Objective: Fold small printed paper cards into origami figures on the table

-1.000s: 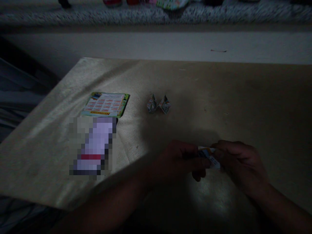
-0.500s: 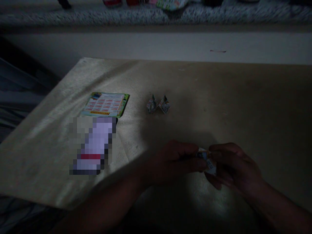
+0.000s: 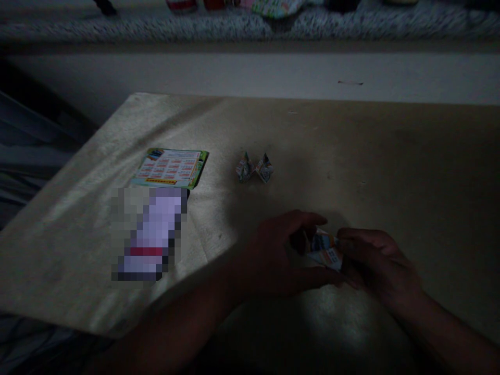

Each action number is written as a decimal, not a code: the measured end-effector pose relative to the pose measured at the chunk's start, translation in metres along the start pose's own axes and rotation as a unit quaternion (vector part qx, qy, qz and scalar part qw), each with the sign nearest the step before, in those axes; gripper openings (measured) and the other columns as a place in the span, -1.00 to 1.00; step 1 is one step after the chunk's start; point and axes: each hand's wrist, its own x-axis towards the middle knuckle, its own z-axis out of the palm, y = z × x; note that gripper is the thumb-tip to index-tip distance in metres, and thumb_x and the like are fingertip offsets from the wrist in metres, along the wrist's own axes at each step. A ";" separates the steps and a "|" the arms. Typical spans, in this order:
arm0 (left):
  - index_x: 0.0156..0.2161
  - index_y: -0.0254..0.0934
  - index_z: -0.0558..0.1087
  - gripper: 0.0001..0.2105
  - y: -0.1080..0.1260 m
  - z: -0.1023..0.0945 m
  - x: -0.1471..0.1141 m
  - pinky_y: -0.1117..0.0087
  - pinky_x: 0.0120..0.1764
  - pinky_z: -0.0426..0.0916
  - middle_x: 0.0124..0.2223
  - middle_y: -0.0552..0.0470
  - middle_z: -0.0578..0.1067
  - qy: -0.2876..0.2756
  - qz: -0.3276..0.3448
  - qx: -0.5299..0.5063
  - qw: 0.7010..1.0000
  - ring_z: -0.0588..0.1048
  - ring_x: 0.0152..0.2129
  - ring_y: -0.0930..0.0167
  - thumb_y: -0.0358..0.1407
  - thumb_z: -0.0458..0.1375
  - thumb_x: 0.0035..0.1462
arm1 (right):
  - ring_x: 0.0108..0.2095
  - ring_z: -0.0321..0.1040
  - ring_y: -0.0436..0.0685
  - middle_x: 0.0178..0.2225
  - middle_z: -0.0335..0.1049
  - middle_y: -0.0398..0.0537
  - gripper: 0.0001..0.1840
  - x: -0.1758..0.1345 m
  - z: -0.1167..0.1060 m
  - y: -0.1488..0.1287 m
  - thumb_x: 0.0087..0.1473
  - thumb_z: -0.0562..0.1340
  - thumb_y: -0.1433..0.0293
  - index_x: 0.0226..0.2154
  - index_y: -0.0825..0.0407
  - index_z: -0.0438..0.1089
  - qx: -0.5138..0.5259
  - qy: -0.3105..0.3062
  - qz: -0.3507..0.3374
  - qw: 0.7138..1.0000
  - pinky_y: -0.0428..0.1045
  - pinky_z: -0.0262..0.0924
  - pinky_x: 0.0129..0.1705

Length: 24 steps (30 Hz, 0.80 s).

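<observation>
A small folded piece of printed paper, white with blue and orange print, is held above the table. My right hand pinches its right side between thumb and fingers. My left hand is spread around the paper's left side, index finger above it and thumb below. Whether any left fingers behind the paper touch it is hard to see in the dim light. Farther back on the table stand two small pointed folded-paper pieces, side by side with their corners meeting.
A printed calendar card lies on the cloth-covered table, left of the folded pieces. Just in front of it is a phone, its screen blurred out. Behind the table runs a speckled stone ledge with several items on it.
My left thumb and index finger have come apart from their pinch on the paper and spread wide, showing more of its printed face. My right hand keeps its hold.
</observation>
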 end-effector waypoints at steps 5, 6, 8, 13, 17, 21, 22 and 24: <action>-0.08 -0.40 0.51 -0.52 -0.011 0.003 -0.001 0.43 -0.35 0.43 -0.28 -0.06 0.56 0.045 0.145 0.078 0.985 0.52 -0.43 0.43 -0.13 0.43 -0.03 | -0.75 0.12 -0.06 -0.77 0.32 -0.14 -0.65 0.000 0.000 0.002 0.06 0.35 0.26 -0.67 0.04 0.45 -0.037 0.009 -0.016 0.999 -0.11 -0.05 -0.69; -0.06 -0.39 0.51 -0.54 -0.012 0.003 -0.001 0.43 -0.34 0.44 -0.27 -0.07 0.57 0.049 0.159 0.082 0.983 0.53 -0.42 0.43 -0.13 0.42 0.00 | -0.74 0.13 -0.06 -0.76 0.33 -0.14 -0.64 -0.001 -0.001 0.003 0.08 0.34 0.27 -0.66 0.04 0.45 -0.043 0.008 -0.023 0.999 -0.11 -0.04 -0.68; -0.06 -0.38 0.51 -0.59 -0.012 0.003 -0.001 0.42 -0.33 0.45 -0.27 -0.08 0.58 0.058 0.178 0.075 0.979 0.54 -0.41 0.42 -0.17 0.39 0.05 | -0.71 0.15 -0.05 -0.73 0.34 -0.14 -0.63 -0.002 -0.003 0.004 0.12 0.33 0.26 -0.65 0.04 0.44 -0.056 0.002 -0.040 0.998 -0.11 -0.03 -0.65; -0.12 -0.37 0.56 -0.79 -0.008 0.004 -0.002 0.45 -0.32 0.47 -0.31 -0.07 0.61 0.068 0.167 -0.023 0.983 0.57 -0.41 0.45 -0.29 0.32 0.17 | -0.65 0.18 -0.04 -0.66 0.36 -0.13 -0.55 -0.004 -0.010 0.008 0.26 0.23 0.15 -0.57 0.04 0.44 -0.123 -0.036 -0.095 0.987 -0.11 0.05 -0.60; -0.23 -0.33 0.61 -0.91 -0.005 0.006 -0.002 0.51 -0.34 0.44 -0.36 -0.01 0.61 0.079 0.102 -0.080 0.988 0.55 -0.44 0.49 -0.33 0.30 0.19 | -0.59 0.22 -0.02 -0.59 0.33 -0.14 -0.56 -0.005 -0.011 0.007 0.33 0.15 0.13 -0.49 0.03 0.41 -0.232 -0.058 -0.154 0.959 -0.11 0.08 -0.57; -0.28 -0.33 0.63 -0.90 -0.005 0.007 -0.003 0.50 -0.36 0.42 -0.38 -0.01 0.61 0.069 0.043 -0.138 0.987 0.54 -0.45 0.48 -0.31 0.32 0.16 | -0.58 0.26 -0.01 -0.56 0.36 -0.13 -0.65 -0.006 -0.008 0.004 0.37 0.12 0.24 -0.41 0.02 0.41 -0.343 -0.065 -0.224 0.910 -0.09 0.09 -0.56; -0.27 -0.34 0.63 -0.88 -0.005 0.007 -0.003 0.49 -0.35 0.43 -0.37 -0.02 0.61 0.062 0.019 -0.153 0.986 0.55 -0.43 0.47 -0.30 0.32 0.16 | -0.58 0.27 -0.01 -0.55 0.37 -0.13 -0.67 -0.007 -0.008 0.004 0.37 0.11 0.27 -0.40 0.02 0.41 -0.360 -0.063 -0.238 0.900 -0.08 0.10 -0.56; -0.20 -0.35 0.62 -0.82 -0.004 0.007 -0.004 0.48 -0.32 0.43 -0.33 -0.04 0.63 0.049 -0.041 -0.178 0.982 0.56 -0.39 0.44 -0.26 0.33 0.15 | -0.58 0.28 -0.01 -0.55 0.38 -0.13 -0.69 -0.008 -0.008 0.004 0.38 0.10 0.31 -0.38 0.01 0.41 -0.386 -0.054 -0.255 0.885 -0.08 0.11 -0.57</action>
